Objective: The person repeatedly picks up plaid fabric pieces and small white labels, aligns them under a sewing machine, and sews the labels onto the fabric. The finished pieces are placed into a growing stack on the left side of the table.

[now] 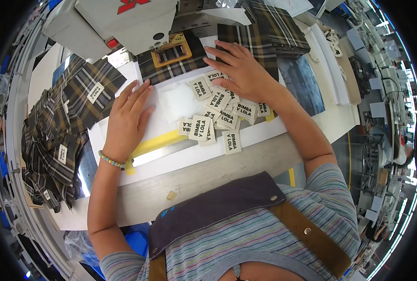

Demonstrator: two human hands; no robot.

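A dark plaid fabric piece (pixel 158 75) lies beneath the yellow rectangular clamp frame (pixel 175 61) of a white sewing machine (pixel 119 28). My left hand (pixel 129 119) rests at the piece's lower left corner, fingers stretched out and nothing in them. At the right edge of the same piece, my right hand (pixel 246 72) lies with its fingers spread, the tips touching the cloth. Under and beside the right palm is a loose pile of cream fabric labels (pixel 226 112) with dark print. The needle area inside the frame is partly hidden by the machine head.
On the left, a heap of plaid pieces (pixel 54 124) bears sewn-on labels. A folded plaid stack (pixel 283 30) sits at the far right of the machine. White paper and yellow tape (pixel 159 142) cover part of the worktop. A small tan scrap (pixel 171 195) lies near its front edge.
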